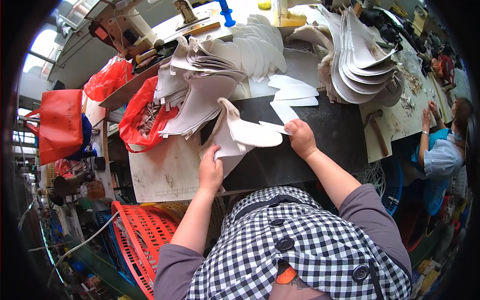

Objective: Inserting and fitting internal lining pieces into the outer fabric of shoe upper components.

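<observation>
My left hand (211,167) is closed on the lower edge of a white, fleece-lined shoe upper piece (227,150), thumb on top. A white rounded panel (257,134) lies against that piece and points right. Just beyond its tip, my right hand (301,139) pinches the end of a thin white pointed insert (271,127). Another white strip (283,111) runs up from the same fingers; whether they grip it too is hidden. Above them, several loose white inserts (295,93) overlap on the black mat (340,132).
Stacked white uppers stand at left (210,92) and right (352,65), with fanned white pieces (257,47) between. A hammer (378,132) lies beside the mat. A red bag of scraps (145,117) hangs at the left edge, above a red basket (150,230). A co-worker (442,150) sits right.
</observation>
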A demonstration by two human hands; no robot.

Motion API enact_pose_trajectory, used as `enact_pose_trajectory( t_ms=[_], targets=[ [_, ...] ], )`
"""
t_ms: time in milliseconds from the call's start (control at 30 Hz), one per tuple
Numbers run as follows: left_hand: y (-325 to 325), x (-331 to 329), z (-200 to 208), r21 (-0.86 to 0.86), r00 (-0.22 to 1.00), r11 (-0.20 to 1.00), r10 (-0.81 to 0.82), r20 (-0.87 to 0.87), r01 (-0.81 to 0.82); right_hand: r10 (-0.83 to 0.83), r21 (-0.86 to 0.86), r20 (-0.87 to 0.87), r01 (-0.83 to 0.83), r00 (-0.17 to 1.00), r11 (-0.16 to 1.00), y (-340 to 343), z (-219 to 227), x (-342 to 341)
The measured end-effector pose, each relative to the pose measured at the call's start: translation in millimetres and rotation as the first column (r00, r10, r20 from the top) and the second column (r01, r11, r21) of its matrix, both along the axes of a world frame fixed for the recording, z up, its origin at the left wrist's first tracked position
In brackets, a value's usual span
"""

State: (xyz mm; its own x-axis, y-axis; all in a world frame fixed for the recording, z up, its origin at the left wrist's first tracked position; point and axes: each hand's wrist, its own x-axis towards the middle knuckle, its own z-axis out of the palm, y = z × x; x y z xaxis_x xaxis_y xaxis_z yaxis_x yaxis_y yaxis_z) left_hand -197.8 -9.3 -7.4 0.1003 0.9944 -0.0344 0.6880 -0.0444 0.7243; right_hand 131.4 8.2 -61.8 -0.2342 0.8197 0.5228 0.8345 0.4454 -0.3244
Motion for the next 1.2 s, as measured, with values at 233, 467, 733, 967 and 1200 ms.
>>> enact_pose_trajectory(
  t_ms=[233, 467, 733, 967, 1200],
  targets=[
    [-11.1, -1.5, -12.3, 0.153, 0.985, 0.988, 0.033, -0.172, -0.006, -0.487, -0.487, -0.873, 0.075, -0.011, 0.870, -5.1, 56.5, 37.3],
    [4.0, 8.4, 16.6, 0.036, 0.996, 0.996, 0.083, 0.016, -0.083, 0.101, -0.263, -0.948, -0.921, 0.302, 0.286, -50.9, 136.4, -64.5],
    [2.8, -4.1, -4.0, -0.056, 0.988, 0.997, 0.060, 0.142, -0.052, 0.084, -0.466, -0.783, -0.671, 0.616, 0.576, -8.0, 40.0, -123.1],
    [-1.4, -5.5, -5.9, -0.059, 0.988, 0.996, 0.069, 0.140, -0.062, 0.096, -0.631, -0.494, -0.433, 0.864, 0.643, -9.0, 44.4, -120.0],
    [-1.5, -6.2, -2.2, -0.122, 0.985, 0.991, 0.080, 0.155, -0.061, 0.171, -0.590, -0.272, -0.305, 0.947, 0.748, -8.3, 38.4, -122.9]
  ],
)
